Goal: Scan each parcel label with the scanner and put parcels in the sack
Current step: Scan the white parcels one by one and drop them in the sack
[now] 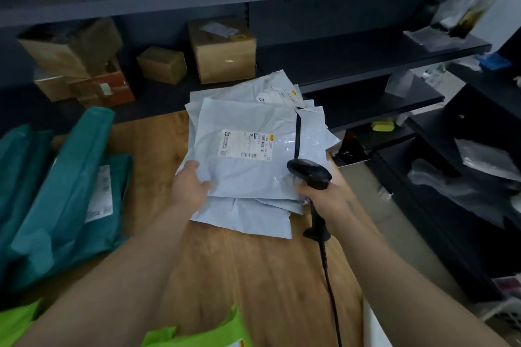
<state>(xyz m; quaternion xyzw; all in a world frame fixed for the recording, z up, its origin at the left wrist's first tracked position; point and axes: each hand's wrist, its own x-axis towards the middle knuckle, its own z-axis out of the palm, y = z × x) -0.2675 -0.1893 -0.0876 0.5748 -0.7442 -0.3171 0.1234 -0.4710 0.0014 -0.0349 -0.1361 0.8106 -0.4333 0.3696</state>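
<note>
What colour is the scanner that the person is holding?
The scanner is black. It shows best in the head view.

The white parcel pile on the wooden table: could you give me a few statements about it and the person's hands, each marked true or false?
1. The right hand grips the black scanner beside the pile. True.
2. The left hand holds nothing. False: its thumb lies on the top white parcel, pinching its near-left edge.
3. The label on the top white parcel faces up. True.
4. The scanner is cordless. False: a black cable runs from the bottom of its handle toward the camera.
</note>
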